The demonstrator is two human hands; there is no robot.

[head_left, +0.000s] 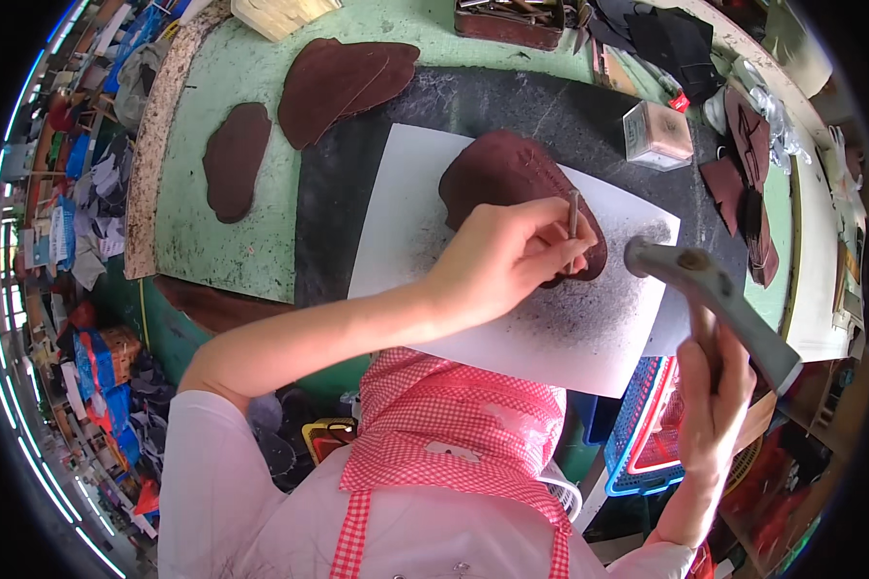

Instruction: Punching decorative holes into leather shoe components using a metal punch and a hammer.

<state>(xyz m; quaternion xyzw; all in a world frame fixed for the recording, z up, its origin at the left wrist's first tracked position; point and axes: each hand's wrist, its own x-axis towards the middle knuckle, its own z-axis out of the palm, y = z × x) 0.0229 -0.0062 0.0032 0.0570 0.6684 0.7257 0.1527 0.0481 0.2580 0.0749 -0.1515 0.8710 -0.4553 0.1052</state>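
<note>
My left hand (pixel 507 253) pinches a thin metal punch (pixel 574 210) upright over a dark maroon leather piece (pixel 500 174). Its lower end is hidden by the fingers. The leather lies on a white sheet (pixel 396 207) speckled with dark crumbs, which rests on a black mat (pixel 333 193). My right hand (pixel 710 405) is wrapped round the handle of a hammer (pixel 729 289). The hammer's round face is to the right of the punch, apart from it.
More maroon leather pieces (pixel 343 82) lie at the far left, with a single one (pixel 237 162) nearer. A clear box (pixel 658 135) stands right of the leather. A tool tray (pixel 509 24) is at the back. Leather scraps (pixel 748 183) lie right; a blue basket (pixel 637 434) sits below the table edge.
</note>
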